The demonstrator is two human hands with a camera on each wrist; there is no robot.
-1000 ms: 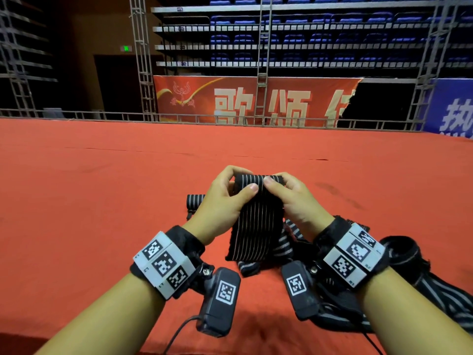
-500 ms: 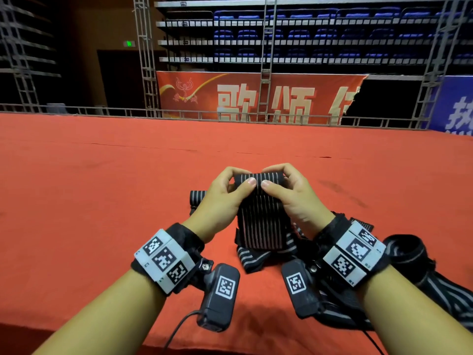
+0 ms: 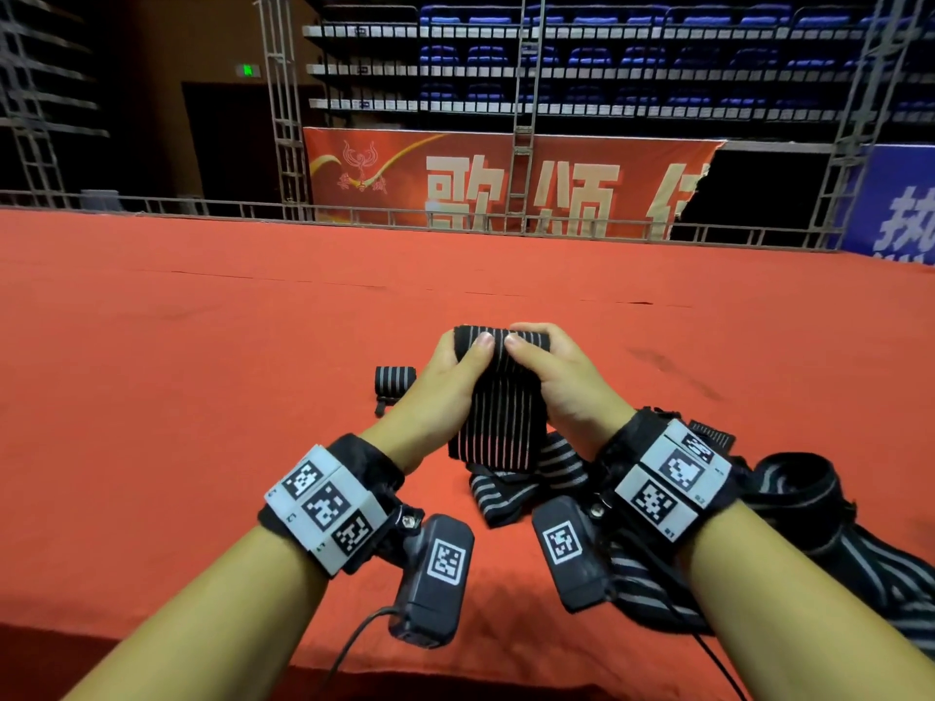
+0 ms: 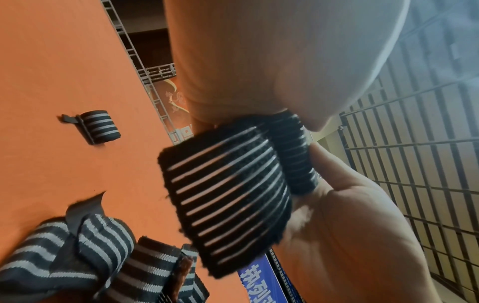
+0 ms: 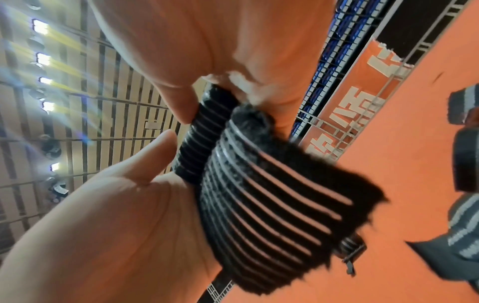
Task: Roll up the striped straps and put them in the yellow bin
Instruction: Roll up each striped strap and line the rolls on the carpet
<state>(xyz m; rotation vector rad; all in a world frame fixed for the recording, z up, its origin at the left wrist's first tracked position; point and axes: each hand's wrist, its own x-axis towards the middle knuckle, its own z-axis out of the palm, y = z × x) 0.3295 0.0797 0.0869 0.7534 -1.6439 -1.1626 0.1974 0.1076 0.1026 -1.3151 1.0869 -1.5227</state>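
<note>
A black strap with thin pale stripes [image 3: 498, 412] hangs between my two hands above the red carpet. Its top end is wound into a small roll [image 4: 293, 155] [image 5: 204, 139]. My left hand [image 3: 455, 366] pinches the roll's left end, thumb on top. My right hand [image 3: 544, 361] pinches the right end the same way. The loose tail [image 4: 228, 205] [image 5: 272, 205] droops toward me. A finished rolled strap [image 3: 394, 381] [image 4: 99, 127] lies on the carpet left of my left hand. The yellow bin is in none of the views.
A heap of unrolled striped straps [image 3: 526, 483] [image 4: 85, 252] lies on the red carpet [image 3: 202, 397] under and right of my wrists, reaching the lower right [image 3: 809, 508]. A metal railing [image 3: 455, 220] and a red banner [image 3: 506, 184] close off the far edge.
The roll at the top has grown tighter and the hanging tail shorter. Both hands have sunk slightly while turning the roll.
</note>
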